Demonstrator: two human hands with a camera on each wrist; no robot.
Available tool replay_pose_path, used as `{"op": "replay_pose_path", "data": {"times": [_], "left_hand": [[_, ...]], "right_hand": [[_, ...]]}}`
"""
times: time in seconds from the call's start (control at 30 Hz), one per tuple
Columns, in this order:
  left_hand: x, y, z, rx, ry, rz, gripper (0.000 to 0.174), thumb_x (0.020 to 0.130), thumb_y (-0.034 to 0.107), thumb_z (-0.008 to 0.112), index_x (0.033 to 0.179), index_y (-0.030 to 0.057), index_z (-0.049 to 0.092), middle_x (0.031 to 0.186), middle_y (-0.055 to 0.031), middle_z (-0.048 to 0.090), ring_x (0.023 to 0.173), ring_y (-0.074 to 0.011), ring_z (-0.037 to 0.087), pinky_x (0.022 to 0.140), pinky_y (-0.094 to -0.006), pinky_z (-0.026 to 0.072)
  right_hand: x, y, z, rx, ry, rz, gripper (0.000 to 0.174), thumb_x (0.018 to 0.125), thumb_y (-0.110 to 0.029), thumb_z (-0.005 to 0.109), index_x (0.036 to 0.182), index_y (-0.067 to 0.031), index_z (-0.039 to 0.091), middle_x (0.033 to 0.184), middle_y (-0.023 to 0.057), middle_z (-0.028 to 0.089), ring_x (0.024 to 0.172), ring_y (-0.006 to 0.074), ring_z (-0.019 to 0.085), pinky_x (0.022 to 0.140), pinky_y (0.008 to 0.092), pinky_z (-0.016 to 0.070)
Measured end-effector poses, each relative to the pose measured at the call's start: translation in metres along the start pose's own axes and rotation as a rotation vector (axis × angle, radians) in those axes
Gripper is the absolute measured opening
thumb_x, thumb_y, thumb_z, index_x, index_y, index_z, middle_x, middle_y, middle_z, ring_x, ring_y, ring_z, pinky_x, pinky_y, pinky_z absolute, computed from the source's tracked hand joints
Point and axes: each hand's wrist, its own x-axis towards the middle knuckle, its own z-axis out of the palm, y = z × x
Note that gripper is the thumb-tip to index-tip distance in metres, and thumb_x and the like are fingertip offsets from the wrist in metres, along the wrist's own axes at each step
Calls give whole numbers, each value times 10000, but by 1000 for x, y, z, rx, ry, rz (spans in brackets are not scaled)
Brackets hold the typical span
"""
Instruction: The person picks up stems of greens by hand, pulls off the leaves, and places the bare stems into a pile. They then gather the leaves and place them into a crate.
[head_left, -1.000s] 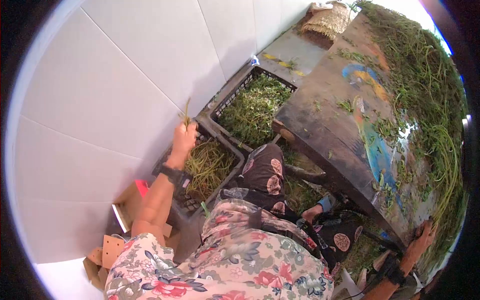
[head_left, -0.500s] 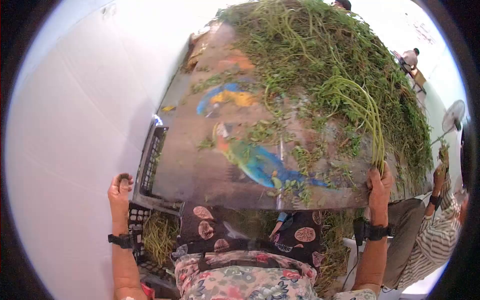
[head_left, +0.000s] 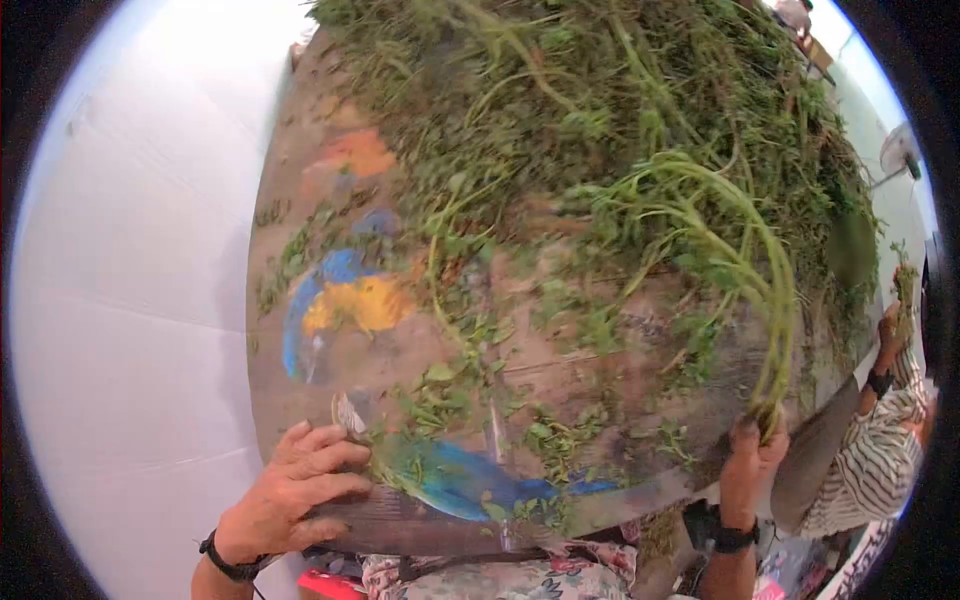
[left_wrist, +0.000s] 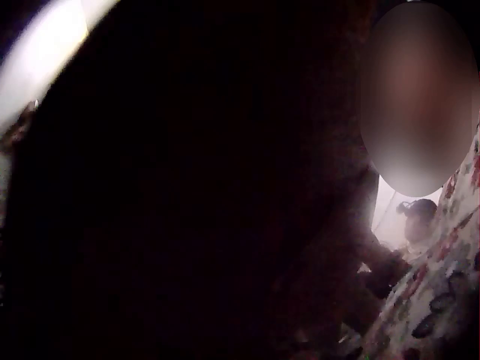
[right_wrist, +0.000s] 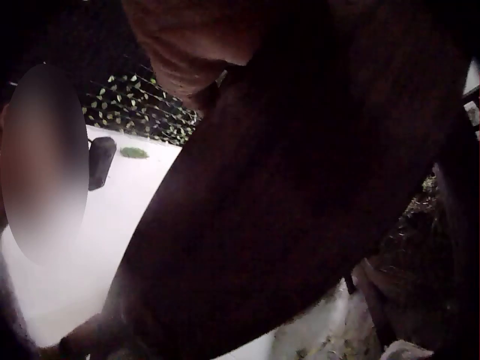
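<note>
Painted table (head_left: 300, 420) heaped with greens (head_left: 600, 110): left hand (head_left: 290, 490) lies flat, fingers spread, on its near edge; right hand (head_left: 752, 462) grips long stems (head_left: 745, 240) by their ends at the right edge (limp, light, likely easily bruised; best bunched near the ends).

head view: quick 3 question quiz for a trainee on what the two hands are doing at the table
1. True or false: the left hand rests with its fingers spread on the near edge of the brown table with a printed blue-and-yellow parrot.
2. What does the right hand grip at the table's edge?
A. a bundle of long green stems
B. a kitchen knife
C. a black crate
3. Fill in: the heap of leafy green plants covers the ___ part of the table (near or far).

Key: 1 true; 2 A; 3 far.
</note>
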Motion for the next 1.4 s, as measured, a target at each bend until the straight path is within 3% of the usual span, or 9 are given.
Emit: {"op": "replay_pose_path", "data": {"times": [0.07, 0.23, 0.47, 0.63, 0.67, 0.77, 1.17, 1.33, 1.4], "left_hand": [[2, 0, -18, -66, -115, 13, 382, 673, 245, 640, 1020, 102, 568, 1186, -96, 490, 1156, -319, 393, 973, -470, 242], [22, 22, -42, 23, -214, 67, 527, 661, 190, 653, 1132, 37, 474, 1208, -135, 413, 1171, -325, 353, 963, -421, 272], [15, 6, -32, 248, -314, 98, 656, 693, 269, 667, 1272, 109, 405, 1359, -154, 293, 1287, -325, 238, 1041, -454, 149], [14, 6, -26, 312, -283, 121, 640, 700, 259, 659, 1275, 127, 412, 1374, -159, 280, 1289, -345, 231, 1047, -459, 146], [13, 6, -27, 313, -268, 125, 616, 700, 250, 655, 1258, 120, 430, 1357, -165, 305, 1275, -356, 254, 1041, -458, 170], [12, -1, -25, 202, -276, 175, 695, 746, 260, 652, 1349, 152, 322, 1443, -149, 167, 1351, -322, 68, 1070, -484, 24], [18, 15, -9, 295, -263, -77, 738, 674, 293, 701, 1305, 117, 363, 1403, -169, 215, 1325, -369, 105, 1066, -494, 19], [23, 24, 1, 226, -146, -176, 730, 611, 286, 736, 1240, 91, 424, 1360, -197, 266, 1307, -408, 120, 1059, -509, -13], [24, 29, 5, 314, -106, -146, 675, 621, 244, 723, 1214, 78, 447, 1346, -199, 294, 1285, -408, 182, 1055, -502, 67]], "right_hand": [[2, -9, -1, -221, -52, -74, 166, 777, -127, 550, 905, -31, 507, 714, 11, 458, 637, 106, 428, 548, 266, 385], [12, -23, 2, -162, -198, -107, 154, 761, -102, 576, 889, -31, 525, 610, 50, 467, 550, 133, 445, 506, 300, 398], [17, -31, 5, -190, -239, -113, 209, 762, -128, 570, 931, -11, 534, 611, 109, 508, 510, 199, 487, 498, 315, 408], [15, -25, 9, -316, -171, -150, 209, 750, -146, 572, 935, -51, 544, 660, 166, 560, 591, 336, 569, 547, 361, 448], [14, -27, 9, -312, -167, -124, 213, 746, -146, 575, 935, -51, 546, 666, 166, 564, 598, 334, 573, 550, 358, 451], [18, -33, 13, -298, -170, -86, 222, 735, -147, 586, 931, -49, 554, 682, 165, 576, 613, 332, 582, 558, 353, 458], [20, -30, 9, -258, -265, -104, 224, 689, -199, 632, 870, -70, 607, 703, 141, 592, 637, 331, 581, 570, 374, 462], [24, -22, 0, -148, -335, -306, 232, 676, -140, 661, 875, -52, 579, 677, 126, 583, 603, 302, 583, 545, 343, 461], [25, -23, -3, -91, -343, -299, 246, 668, -138, 670, 885, -59, 582, 703, 129, 591, 629, 301, 592, 558, 344, 467]]}}
